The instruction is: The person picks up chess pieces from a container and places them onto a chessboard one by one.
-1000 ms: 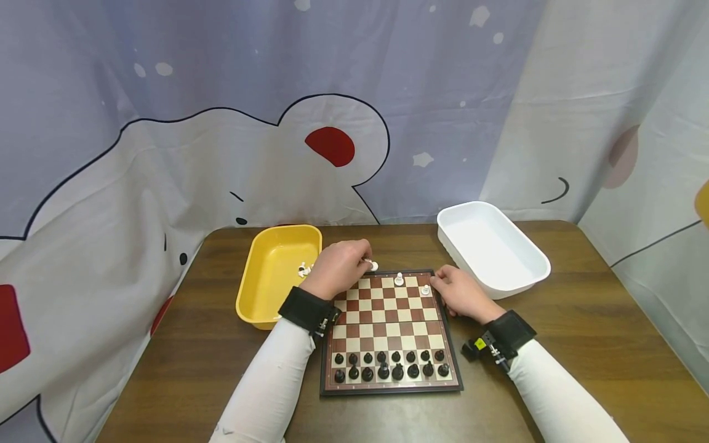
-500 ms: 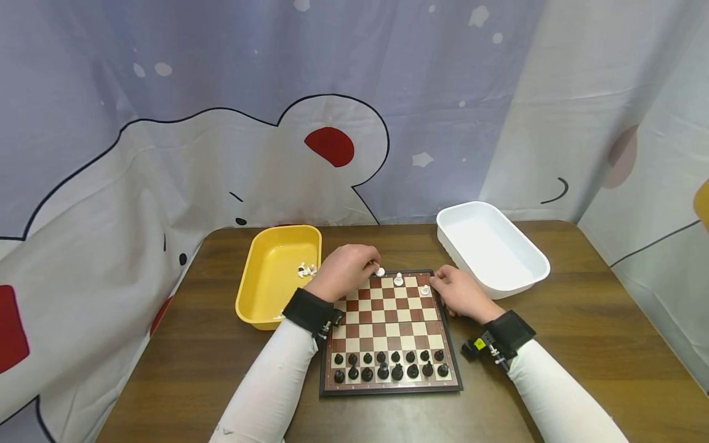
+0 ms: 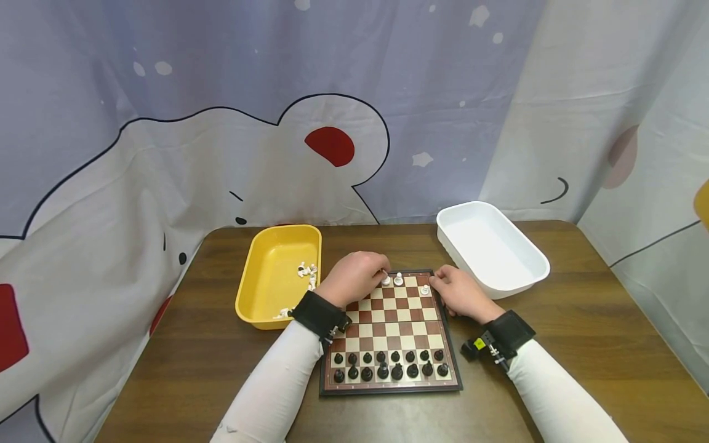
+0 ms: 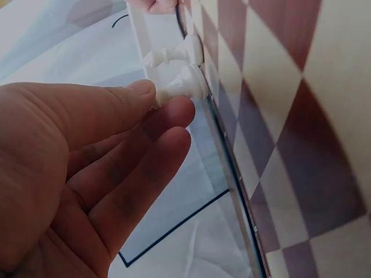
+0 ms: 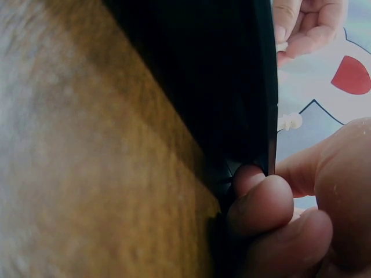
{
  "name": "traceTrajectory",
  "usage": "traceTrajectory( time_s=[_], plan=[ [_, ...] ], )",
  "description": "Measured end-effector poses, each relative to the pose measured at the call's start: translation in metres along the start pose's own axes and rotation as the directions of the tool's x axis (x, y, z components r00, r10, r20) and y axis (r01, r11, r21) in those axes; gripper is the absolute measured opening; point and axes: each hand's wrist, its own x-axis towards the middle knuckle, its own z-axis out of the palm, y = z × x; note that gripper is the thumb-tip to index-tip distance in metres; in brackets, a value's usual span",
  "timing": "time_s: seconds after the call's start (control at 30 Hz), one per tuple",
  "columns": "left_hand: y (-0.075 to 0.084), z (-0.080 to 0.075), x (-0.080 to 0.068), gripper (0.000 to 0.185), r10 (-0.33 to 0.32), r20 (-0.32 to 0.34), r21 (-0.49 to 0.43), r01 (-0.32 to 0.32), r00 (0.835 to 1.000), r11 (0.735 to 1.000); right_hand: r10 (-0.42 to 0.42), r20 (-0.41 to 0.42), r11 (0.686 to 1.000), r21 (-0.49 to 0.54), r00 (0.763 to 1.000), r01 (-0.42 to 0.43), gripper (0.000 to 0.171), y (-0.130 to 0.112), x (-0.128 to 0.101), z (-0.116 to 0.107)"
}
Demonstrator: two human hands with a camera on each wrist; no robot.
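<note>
A brown and cream chessboard point(image 3: 376, 330) lies on the table. At its far edge my left hand point(image 3: 354, 278) pinches the top of a white chess piece point(image 4: 184, 84) between thumb and fingertips, its base right at the board. Another white chess piece point(image 4: 174, 53) stands close beside it. A white pawn point(image 3: 425, 290) is on the right, one row nearer. My right hand point(image 3: 462, 292) grips the right edge near the far corner; in the right wrist view its thumb lies over the board's dark rim point(image 5: 271, 87) and its curled fingers point(image 5: 264, 205) are below.
Black chess pieces point(image 3: 383, 371) fill the two nearest rows. Left of the board sits a yellow tray point(image 3: 252, 277) with several white pieces point(image 3: 307, 269) inside. A white tray point(image 3: 490, 243) stands at the back right. A patterned curtain point(image 3: 221, 166) hangs behind the table.
My left hand has moved right and slightly nearer with the white chess piece, bringing it from beyond the far edge onto the back row beside the other piece. My right hand stays put.
</note>
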Motion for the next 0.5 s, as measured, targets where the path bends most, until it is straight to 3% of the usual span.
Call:
traceTrajectory(
  time_s=[0.5],
  plan=[
    [0.0005,0.0106,0.0012,0.019,0.011,0.014,0.031,-0.011,1.000,0.999,0.011,0.000,1.000,0.000,1.000,-0.011,0.031,0.0004,0.0000,0.0001]
  ],
)
